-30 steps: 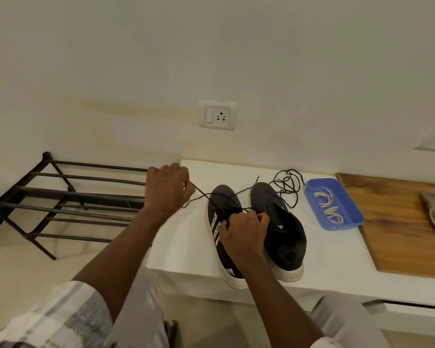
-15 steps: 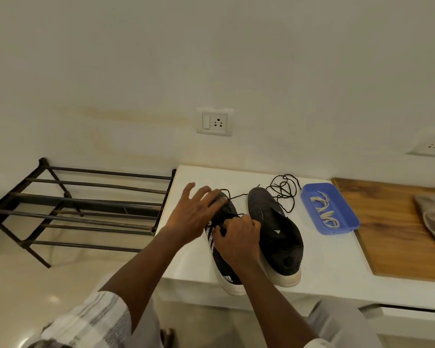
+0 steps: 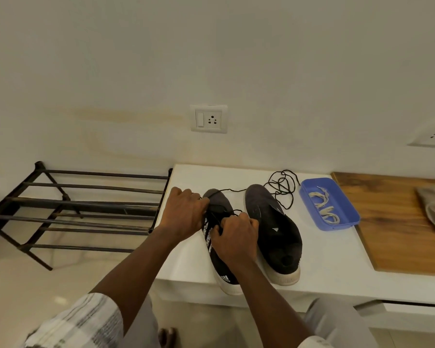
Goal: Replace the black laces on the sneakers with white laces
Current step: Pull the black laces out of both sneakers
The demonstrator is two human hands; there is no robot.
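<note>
- Left dark knit sneaker with white sole (image 3: 217, 249) lies on the white surface (image 3: 337, 267), its heel hanging a little over the near edge. Both hands work at its lacing area.
- Left hand (image 3: 183, 214) sits at the sneaker's toe-side, fingers curled in; grip looks pinched on the thin black lace (image 3: 226, 190), though the fingertips are hidden, so not certain.
- Right hand (image 3: 234, 237) covers the sneaker's tongue, fingers closed on a lace loop near the eyelets.
- Step judged: unthreading the black lace, one crossing at a time. Best done by pinning the sneaker with the right hand and drawing the lace out along the eyelet line with the left, short pulls, no yanking against a snag.
- Right dark sneaker (image 3: 274, 234), just beside the left sneaker, appears laceless; a loose black lace pile (image 3: 281, 187) lies beyond its toe.
- White laces (image 3: 323, 205) wait in the blue plastic tray (image 3: 309, 194), further right of the left sneaker, untouched.
- Edges: the surface's left edge runs close to the left hand; beyond it stands the black metal rack (image 3: 86, 204). A long leftward pull has open air above the rack.
- Risk judged: the overhanging heel could tip off if pulled toward the person.
</note>
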